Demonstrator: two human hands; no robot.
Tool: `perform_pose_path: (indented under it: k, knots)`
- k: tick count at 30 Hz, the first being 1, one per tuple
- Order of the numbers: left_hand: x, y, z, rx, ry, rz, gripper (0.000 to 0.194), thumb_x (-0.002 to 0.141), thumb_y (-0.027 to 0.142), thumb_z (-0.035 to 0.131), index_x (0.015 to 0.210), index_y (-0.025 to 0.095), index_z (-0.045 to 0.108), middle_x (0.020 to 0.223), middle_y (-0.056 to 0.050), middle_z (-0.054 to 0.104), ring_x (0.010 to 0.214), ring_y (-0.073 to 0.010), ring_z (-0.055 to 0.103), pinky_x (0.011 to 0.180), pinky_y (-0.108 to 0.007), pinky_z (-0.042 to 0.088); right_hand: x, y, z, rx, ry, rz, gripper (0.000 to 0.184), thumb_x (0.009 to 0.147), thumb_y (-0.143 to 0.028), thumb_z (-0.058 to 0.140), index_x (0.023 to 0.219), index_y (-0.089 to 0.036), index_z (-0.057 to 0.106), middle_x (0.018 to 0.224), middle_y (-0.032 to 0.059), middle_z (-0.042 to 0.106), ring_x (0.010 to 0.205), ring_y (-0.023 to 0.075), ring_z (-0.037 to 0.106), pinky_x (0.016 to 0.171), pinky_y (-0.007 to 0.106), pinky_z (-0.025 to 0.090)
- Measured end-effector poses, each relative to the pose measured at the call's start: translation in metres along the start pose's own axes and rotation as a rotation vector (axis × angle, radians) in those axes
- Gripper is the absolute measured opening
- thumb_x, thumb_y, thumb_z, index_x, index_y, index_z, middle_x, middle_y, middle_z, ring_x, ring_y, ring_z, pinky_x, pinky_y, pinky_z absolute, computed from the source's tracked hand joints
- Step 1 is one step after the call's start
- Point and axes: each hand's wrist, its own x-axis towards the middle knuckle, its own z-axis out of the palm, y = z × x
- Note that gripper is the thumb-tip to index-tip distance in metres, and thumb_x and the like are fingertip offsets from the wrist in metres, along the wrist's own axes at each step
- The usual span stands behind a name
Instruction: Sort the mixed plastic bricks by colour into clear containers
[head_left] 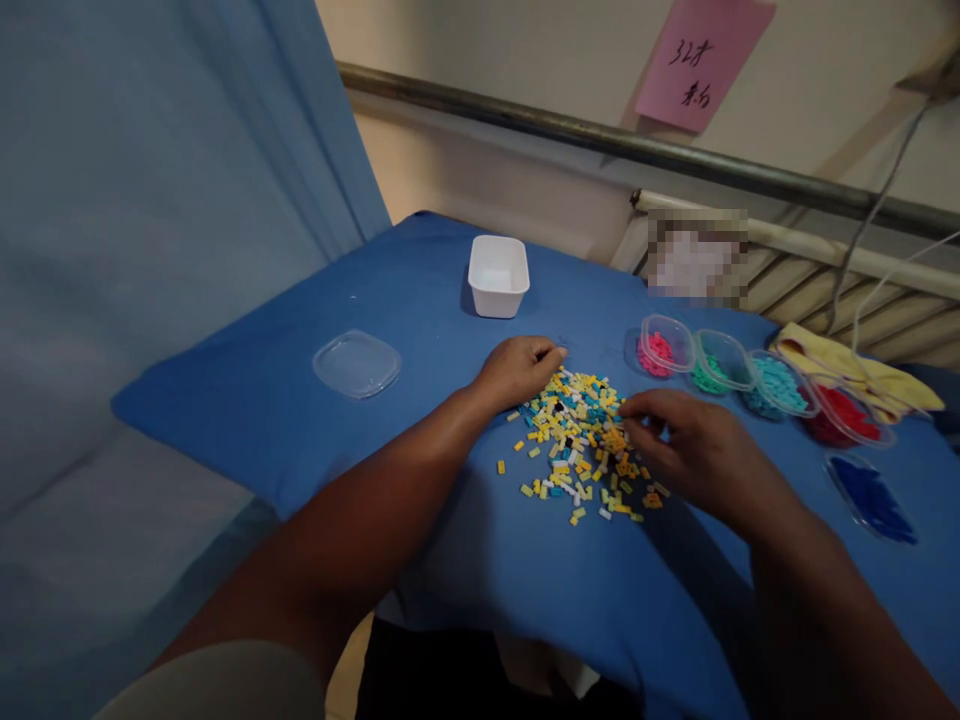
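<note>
A loose pile of small building bricks (pixel 574 430), mostly yellow, white and teal with a few dark ones, lies on a blue cloth-covered table. My left hand (pixel 517 370) rests at the pile's far left edge, its fingers curled and thumb close against them. Whatever it may hold is too small to make out. Over the right side of the pile is my right hand (pixel 675 430), thumb and forefinger brought together at the bricks. I cannot see clearly what sits between those fingertips.
Behind the pile stands a white tub (pixel 499 290). A clear lid (pixel 357 364) lies to the left. On the right, clear containers hold pink (pixel 656 352), green (pixel 709 374), turquoise (pixel 780 385), red (pixel 840 415) and dark blue pieces (pixel 874 500). A yellow cloth (pixel 847 365) lies beyond.
</note>
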Motion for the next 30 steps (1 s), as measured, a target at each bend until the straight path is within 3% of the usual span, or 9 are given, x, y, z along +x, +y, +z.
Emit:
perform_pose_path:
  k: [3, 7, 13, 15, 18, 21, 25, 30]
  knots:
    - [0.002, 0.001, -0.002, 0.017, 0.000, 0.002, 0.045, 0.101, 0.048, 0.053, 0.066, 0.020, 0.054, 0.063, 0.002, 0.049, 0.063, -0.0149, 0.046, 0.060, -0.032, 0.024, -0.027, 0.051, -0.013, -0.119, 0.125, 0.213, 0.028, 0.095, -0.038, 0.059, 0.105, -0.022, 0.080, 0.097, 0.0082, 0.081, 0.083, 0.0248, 0.075, 0.077, 0.036, 0.055]
    - [0.005, 0.001, -0.004, 0.037, 0.011, -0.007, 0.047, 0.101, 0.050, 0.054, 0.065, 0.020, 0.053, 0.061, 0.003, 0.045, 0.062, -0.0147, 0.044, 0.060, -0.032, 0.022, -0.053, 0.096, -0.022, -0.249, 0.153, 0.488, 0.035, 0.091, -0.043, 0.060, 0.108, -0.022, 0.081, 0.097, 0.0086, 0.082, 0.083, 0.0290, 0.077, 0.072, 0.039, 0.053]
    - [0.006, 0.002, -0.005, 0.024, 0.014, -0.015, 0.048, 0.100, 0.050, 0.054, 0.064, 0.020, 0.049, 0.061, 0.003, 0.040, 0.061, -0.0138, 0.041, 0.060, -0.031, 0.022, -0.060, 0.101, -0.029, -0.316, 0.084, 0.585, 0.031, 0.094, -0.044, 0.059, 0.107, -0.026, 0.081, 0.096, 0.0056, 0.083, 0.080, 0.0281, 0.076, 0.068, 0.038, 0.048]
    - [0.006, 0.003, -0.005, 0.028, 0.016, -0.020, 0.048, 0.100, 0.050, 0.054, 0.064, 0.020, 0.049, 0.061, 0.003, 0.040, 0.061, -0.0136, 0.041, 0.060, -0.031, 0.022, -0.058, 0.095, -0.030, -0.323, 0.124, 0.587, 0.030, 0.095, -0.045, 0.061, 0.105, -0.026, 0.082, 0.094, 0.0061, 0.083, 0.080, 0.0284, 0.075, 0.068, 0.038, 0.049]
    - [0.005, 0.004, -0.004, 0.034, 0.017, -0.026, 0.047, 0.101, 0.049, 0.054, 0.064, 0.020, 0.049, 0.061, 0.003, 0.041, 0.062, -0.0141, 0.042, 0.060, -0.031, 0.022, -0.051, 0.078, -0.024, -0.257, 0.327, 0.485, 0.027, 0.096, -0.042, 0.064, 0.106, -0.023, 0.081, 0.095, 0.0074, 0.082, 0.082, 0.0268, 0.075, 0.073, 0.038, 0.052]
    - [0.004, 0.003, -0.003, 0.028, 0.010, -0.023, 0.046, 0.101, 0.049, 0.053, 0.065, 0.020, 0.049, 0.061, 0.003, 0.042, 0.063, -0.0147, 0.043, 0.060, -0.031, 0.023, -0.037, 0.042, -0.004, -0.042, 0.400, 0.204, 0.022, 0.100, -0.034, 0.065, 0.110, -0.021, 0.078, 0.100, 0.0073, 0.081, 0.082, 0.0222, 0.073, 0.077, 0.035, 0.056]
    - [0.003, 0.003, -0.002, 0.033, 0.015, -0.010, 0.048, 0.101, 0.050, 0.053, 0.063, 0.021, 0.046, 0.061, 0.003, 0.040, 0.063, -0.0146, 0.041, 0.060, -0.032, 0.022, -0.015, -0.013, 0.033, 0.162, 0.152, -0.140, 0.015, 0.106, -0.023, 0.060, 0.108, -0.021, 0.075, 0.101, 0.0062, 0.079, 0.093, 0.0211, 0.073, 0.086, 0.035, 0.056]
    - [0.003, 0.002, -0.001, 0.025, 0.016, -0.010, 0.047, 0.101, 0.051, 0.053, 0.065, 0.020, 0.053, 0.060, 0.003, 0.045, 0.062, -0.0148, 0.042, 0.060, -0.032, 0.023, -0.003, -0.038, 0.060, 0.105, -0.075, -0.251, 0.019, 0.104, -0.012, 0.059, 0.110, -0.021, 0.075, 0.105, 0.0075, 0.079, 0.101, 0.0242, 0.071, 0.095, 0.040, 0.056]
